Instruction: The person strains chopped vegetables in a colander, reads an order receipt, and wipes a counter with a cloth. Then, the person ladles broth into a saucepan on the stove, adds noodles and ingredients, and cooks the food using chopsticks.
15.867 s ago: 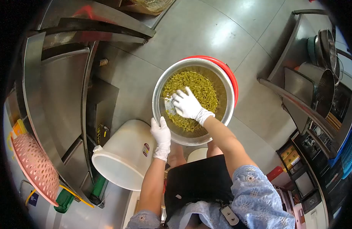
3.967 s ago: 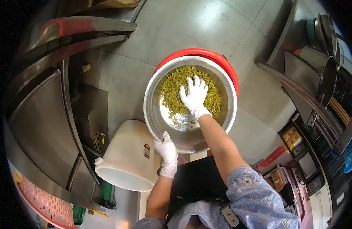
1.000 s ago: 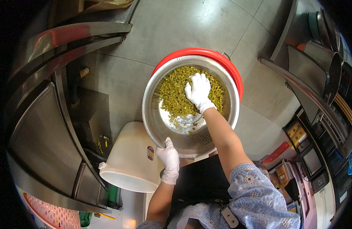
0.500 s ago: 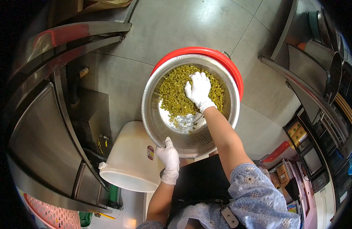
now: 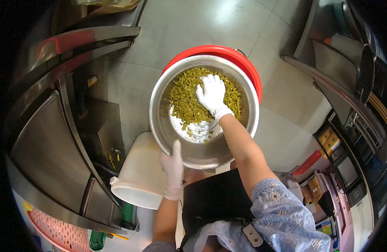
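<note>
A round steel colander with small holes in its wall holds chopped green beans, heaped toward its far side. My right hand, in a white glove, rests palm down on the beans with its fingers spread. The near left of the colander's rim is gripped by my gloved left hand, thumb over the rim and the other fingers partly hidden outside it. Beneath the colander, a red basin shows along the far and right sides.
A white bucket lies tilted at the left near my left forearm. Steel kitchen equipment stands along the left, with a pink perforated basket below it. At right are metal shelving and a red object. Grey tiles cover the floor.
The colander and red basin appear slightly further left and up in view. My right hand's fingers have spread over the beans, and my left thumb points straighter up over the rim.
</note>
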A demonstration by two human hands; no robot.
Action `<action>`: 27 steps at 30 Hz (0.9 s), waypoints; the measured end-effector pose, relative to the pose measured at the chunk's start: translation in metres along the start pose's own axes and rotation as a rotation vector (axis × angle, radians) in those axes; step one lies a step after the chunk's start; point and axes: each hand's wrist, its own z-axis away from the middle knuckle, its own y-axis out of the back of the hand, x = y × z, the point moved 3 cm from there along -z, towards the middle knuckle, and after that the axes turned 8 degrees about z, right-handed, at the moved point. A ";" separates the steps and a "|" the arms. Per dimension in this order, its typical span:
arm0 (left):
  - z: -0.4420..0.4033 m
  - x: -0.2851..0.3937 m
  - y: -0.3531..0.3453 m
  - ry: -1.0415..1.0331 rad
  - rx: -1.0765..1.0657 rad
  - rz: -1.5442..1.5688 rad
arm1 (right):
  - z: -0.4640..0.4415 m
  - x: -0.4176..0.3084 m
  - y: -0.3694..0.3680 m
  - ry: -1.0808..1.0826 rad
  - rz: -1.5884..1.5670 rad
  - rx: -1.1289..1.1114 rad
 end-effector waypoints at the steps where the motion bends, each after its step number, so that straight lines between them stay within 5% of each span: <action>1: -0.014 0.014 0.001 -0.042 -0.017 0.035 | 0.001 -0.002 0.000 -0.032 0.002 -0.050; 5: -0.081 0.050 0.000 -0.162 -0.112 -0.107 | 0.011 -0.015 0.032 -0.075 0.010 -0.072; 9: -0.088 0.027 0.001 -0.067 -0.177 -0.108 | 0.051 -0.029 0.082 -0.111 -0.097 0.013; 12: -0.063 0.005 0.004 -0.068 -0.079 -0.051 | 0.095 -0.012 0.095 -0.422 -0.241 0.216; 14: -0.038 -0.002 0.001 -0.040 -0.026 -0.001 | 0.118 0.015 0.071 -0.811 -0.440 0.128; 18: -0.016 -0.016 -0.001 -0.036 0.064 0.035 | 0.096 0.022 0.035 -0.873 -0.645 0.257; 22: -0.003 -0.005 0.003 -0.025 0.035 -0.016 | 0.062 0.003 0.045 -1.013 -0.532 0.096; 27: 0.001 -0.014 0.005 -0.041 0.026 -0.060 | 0.018 -0.010 0.026 -1.081 -0.316 0.175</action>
